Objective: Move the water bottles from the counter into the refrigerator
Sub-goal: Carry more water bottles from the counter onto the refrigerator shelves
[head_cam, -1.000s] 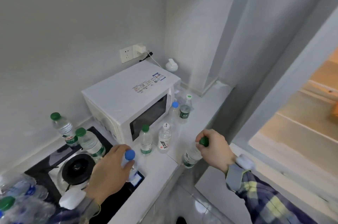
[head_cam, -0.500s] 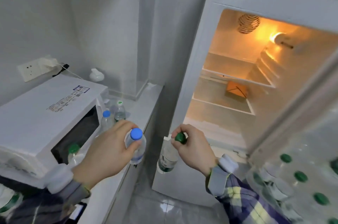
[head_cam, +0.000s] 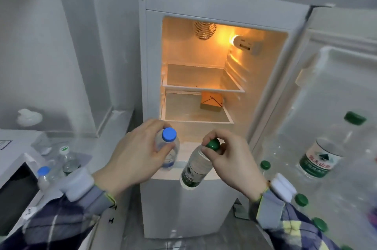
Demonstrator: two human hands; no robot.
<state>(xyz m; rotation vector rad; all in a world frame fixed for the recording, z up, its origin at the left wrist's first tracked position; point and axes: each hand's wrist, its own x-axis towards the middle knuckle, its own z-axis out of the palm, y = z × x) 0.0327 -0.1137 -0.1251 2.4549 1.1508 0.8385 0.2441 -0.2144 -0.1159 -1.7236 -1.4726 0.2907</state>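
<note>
In front of the open refrigerator [head_cam: 155,107], a person holds two water bottles at chest height. The left hand [head_cam: 134,156] wraps its fingers round the shoulder of a blue-capped bottle [head_cam: 168,147]; the right hand [head_cam: 228,160] pinches a green-capped bottle [head_cam: 195,166] by its neck, tilted. A second ago both were over the counter [head_cam: 85,158], at nine o'clock; the turn puts the lit shelves at twelve. More bottles seem to fill the door rack [head_cam: 326,94] at three o'clock, though it blurs. Shelving looks next.
</note>
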